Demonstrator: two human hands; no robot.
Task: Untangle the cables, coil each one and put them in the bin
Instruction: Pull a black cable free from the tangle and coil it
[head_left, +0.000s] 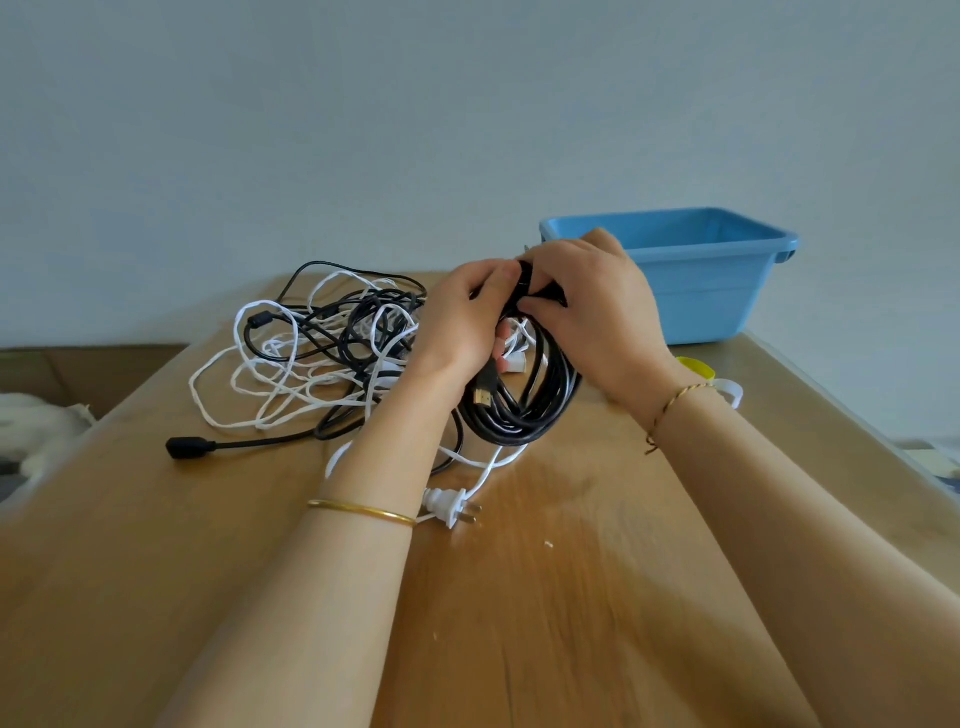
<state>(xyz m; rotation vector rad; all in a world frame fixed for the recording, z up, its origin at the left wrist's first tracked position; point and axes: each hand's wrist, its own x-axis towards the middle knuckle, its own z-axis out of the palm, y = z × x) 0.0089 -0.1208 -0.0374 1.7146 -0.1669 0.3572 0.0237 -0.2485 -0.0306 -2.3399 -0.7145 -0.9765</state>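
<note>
a light brown wooden table (571, 597) stands against a pale grey wall (363, 130). a small yellow round object (696, 366) and a white looped strap (733, 391) lie near its right edge; a brown cardboard box (78, 369) sits beyond its left edge.

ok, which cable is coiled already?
The thick black cable, hanging in loops, gripped by the left hand and right hand; the white and thin black cables lie tangled on the wooden table.

yellow obj (696, 367) part hidden, coil (519, 423) top covered

A black cable (519, 415) was coiled in upright loops near the open blue bin (717, 301), with black and white cables (322, 343) tangled to its left.
</note>
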